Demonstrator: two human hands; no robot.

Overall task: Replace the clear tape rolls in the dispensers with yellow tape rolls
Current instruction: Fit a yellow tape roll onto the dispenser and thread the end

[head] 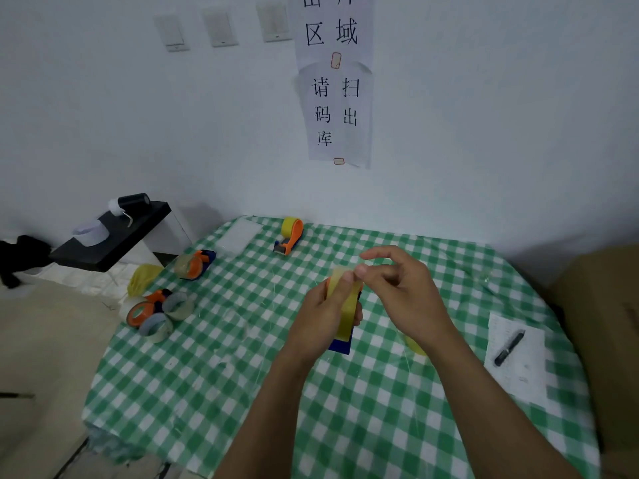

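Note:
Over the middle of the table my left hand [325, 312] grips an orange-and-blue dispenser [340, 344] loaded with a yellow tape roll [347, 305], thumb pressed on the roll's top. My right hand [397, 281] pinches the tape at the roll's top edge. A second dispenser with a yellow roll [289, 235] stands at the back. A dispenser holding a clear roll [193, 264] lies at the left. An empty orange dispenser [145, 309] sits at the left edge beside two loose clear rolls [166, 316].
The table wears a green-and-white checked cloth [242, 375]. A paper sheet with a black pen [510, 347] lies at the right. A yellow piece [415, 345] shows under my right forearm. A cardboard box [601, 323] stands right, a black shelf [114, 236] left.

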